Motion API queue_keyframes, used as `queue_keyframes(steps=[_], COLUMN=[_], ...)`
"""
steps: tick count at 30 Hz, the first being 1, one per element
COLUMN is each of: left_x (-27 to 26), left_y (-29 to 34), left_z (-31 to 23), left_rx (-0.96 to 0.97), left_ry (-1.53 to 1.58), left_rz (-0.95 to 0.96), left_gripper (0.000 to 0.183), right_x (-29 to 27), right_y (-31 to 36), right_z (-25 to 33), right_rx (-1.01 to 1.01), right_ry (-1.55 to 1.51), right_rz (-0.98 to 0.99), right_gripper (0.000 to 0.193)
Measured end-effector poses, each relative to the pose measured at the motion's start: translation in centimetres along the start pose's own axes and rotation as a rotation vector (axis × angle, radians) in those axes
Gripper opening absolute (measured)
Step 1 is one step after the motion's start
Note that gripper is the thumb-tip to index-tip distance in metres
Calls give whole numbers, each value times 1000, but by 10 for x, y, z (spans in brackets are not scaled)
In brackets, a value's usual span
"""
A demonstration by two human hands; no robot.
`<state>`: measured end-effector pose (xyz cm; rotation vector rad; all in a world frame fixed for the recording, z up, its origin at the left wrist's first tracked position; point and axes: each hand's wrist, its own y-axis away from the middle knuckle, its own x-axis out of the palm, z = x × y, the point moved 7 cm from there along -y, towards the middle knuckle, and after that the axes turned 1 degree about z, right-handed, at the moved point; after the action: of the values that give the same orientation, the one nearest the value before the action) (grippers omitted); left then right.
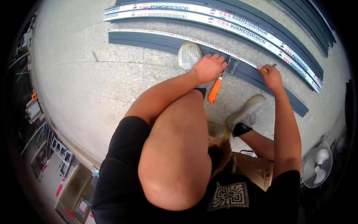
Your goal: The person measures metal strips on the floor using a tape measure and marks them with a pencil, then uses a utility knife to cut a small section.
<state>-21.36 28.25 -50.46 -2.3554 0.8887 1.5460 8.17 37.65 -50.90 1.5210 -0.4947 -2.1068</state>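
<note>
A white measuring tape (pixel 171 34) runs along a long dark-grey metal profile (pixel 149 39) on the floor. Bent over the profile, beside my left shoe, are the curled fingers of my left hand (pixel 210 68); their undersides are hidden, so what they grip is unclear. Just below that hand lies an orange-handled tool (pixel 214 92), its metal end partly covered. A small grey metal piece (pixel 234 65) rests across the profile between my hands. Pinched in my right hand (pixel 271 78) is a thin yellow and black pen (pixel 266 70), close to the tape's right part.
Several long profiles with white printed film (pixel 201 18) lie beyond the tape, and more dark profiles (pixel 305 22) at the far right. My shoes (pixel 189 56) stand on the near side. A fan (pixel 317 164) is at the right, a metal frame (pixel 61 151) at the left.
</note>
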Motion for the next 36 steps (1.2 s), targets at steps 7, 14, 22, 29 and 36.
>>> queue_keyframes(steps=[7, 14, 22, 29, 36], left_x=[13, 18, 22, 29, 31], left_y=[-21, -36, -45, -55, -60], left_z=[1, -7, -12, -14, -18], left_rx=[-32, -33, -12, 22, 49], left_ry=[-48, -44, -29, -32, -23], left_rz=[-1, -6, -13, 7, -5], left_gripper=[29, 30, 37, 36, 35], right_x=[16, 12, 9, 12, 14], right_y=[-29, -28, -25, -28, -30], right_z=[-8, -23, -23, -21, -24], right_rx=[45, 50, 94, 85, 104], right_ry=[-4, 36, 20, 25, 48], right_rz=[73, 54, 65, 72, 62], right_gripper=[51, 51, 52, 52, 53])
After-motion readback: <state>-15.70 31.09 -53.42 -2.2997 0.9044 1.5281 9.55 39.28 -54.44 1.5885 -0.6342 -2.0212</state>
